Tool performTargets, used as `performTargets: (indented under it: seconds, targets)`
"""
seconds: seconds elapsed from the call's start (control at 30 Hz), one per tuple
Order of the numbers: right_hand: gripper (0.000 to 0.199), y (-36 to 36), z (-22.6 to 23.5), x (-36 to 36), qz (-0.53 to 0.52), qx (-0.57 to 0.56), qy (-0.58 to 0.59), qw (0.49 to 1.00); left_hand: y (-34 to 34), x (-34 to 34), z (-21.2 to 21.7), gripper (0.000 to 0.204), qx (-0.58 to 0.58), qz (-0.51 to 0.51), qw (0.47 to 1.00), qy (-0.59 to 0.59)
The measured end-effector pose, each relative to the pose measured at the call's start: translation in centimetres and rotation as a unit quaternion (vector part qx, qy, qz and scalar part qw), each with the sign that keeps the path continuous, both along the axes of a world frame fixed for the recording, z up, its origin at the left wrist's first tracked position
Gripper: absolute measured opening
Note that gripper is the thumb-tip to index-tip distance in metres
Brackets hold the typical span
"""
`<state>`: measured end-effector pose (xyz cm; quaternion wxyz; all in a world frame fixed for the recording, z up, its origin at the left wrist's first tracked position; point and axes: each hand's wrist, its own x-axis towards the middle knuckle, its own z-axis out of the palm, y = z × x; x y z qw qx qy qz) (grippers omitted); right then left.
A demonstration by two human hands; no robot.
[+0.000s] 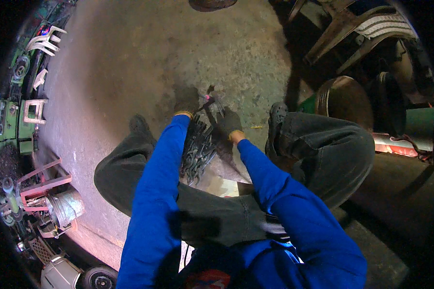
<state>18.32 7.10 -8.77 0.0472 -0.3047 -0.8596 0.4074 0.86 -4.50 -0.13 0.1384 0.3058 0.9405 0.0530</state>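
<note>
My left hand, in a dark glove with a yellow cuff, reaches to the floor in front of me, its fingers lost in shadow. Beside it lies a dark, narrow piece with a pink spot; whether the left hand grips it is unclear. My right hand, gloved alike, is closed around what looks like a thin grey metal piece pointing away from me. Close under both hands, between my legs, spreads a heap of dark, long metal parts. Their exact kind is too dark to read.
My bent legs in dark trousers frame the work spot on the concrete floor. A tipped drum and a plastic chair stand at right. Along the left are small white chairs, green machinery and a metal bucket.
</note>
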Motion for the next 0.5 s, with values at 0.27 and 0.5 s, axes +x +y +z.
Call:
performTargets:
  seconds: [0.27,0.5]
  targets:
    - [0.049,-1.5,3.8,-0.8,0.036,-0.074,-0.077,0.994,-3.5,-1.3,-4.8,0.039,0.027,0.006,0.999,0.043]
    - [0.043,0.1,-0.2,-0.3,-0.002,-0.026,0.028,0.999,-1.3,-1.9,-3.8,0.041,0.015,-0.032,0.997,0.069]
